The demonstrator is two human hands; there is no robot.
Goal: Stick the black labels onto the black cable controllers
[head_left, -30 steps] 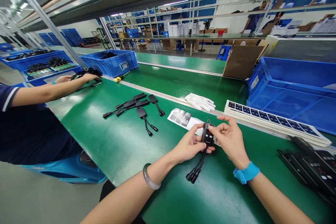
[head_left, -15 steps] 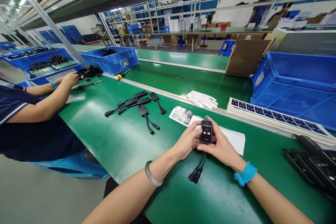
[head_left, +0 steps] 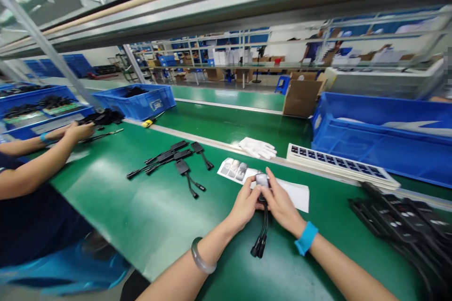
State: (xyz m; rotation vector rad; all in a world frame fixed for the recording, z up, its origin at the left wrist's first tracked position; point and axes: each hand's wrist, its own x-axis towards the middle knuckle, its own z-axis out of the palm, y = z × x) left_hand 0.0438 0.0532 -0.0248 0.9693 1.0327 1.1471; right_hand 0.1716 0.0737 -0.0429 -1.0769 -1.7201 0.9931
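One small black control module with short black leads is held between two hands above the green bench: the left hand is closed on its left side, the right hand on its right side, both sets of fingers clamped on the module, which is motion-blurred. The leads hang from its lower end and finish in a cluster of connectors just above the bench surface; their number cannot be told. One grey bangle is worn on the left wrist and one blue wristband on the right. Just behind the hands one white sheet is laid, with one printed leaflet touching its left edge. One pair of white gloves lies further back. To the left, about five loose black modules with cables are scattered in one group. One stack of printed label sheets is set before two nested blue crates. Black trays of modules are stacked at the right edge; their count is unclear. At far left, a co-worker's two hands rest beside one pile of black parts, with further blue bins behind.
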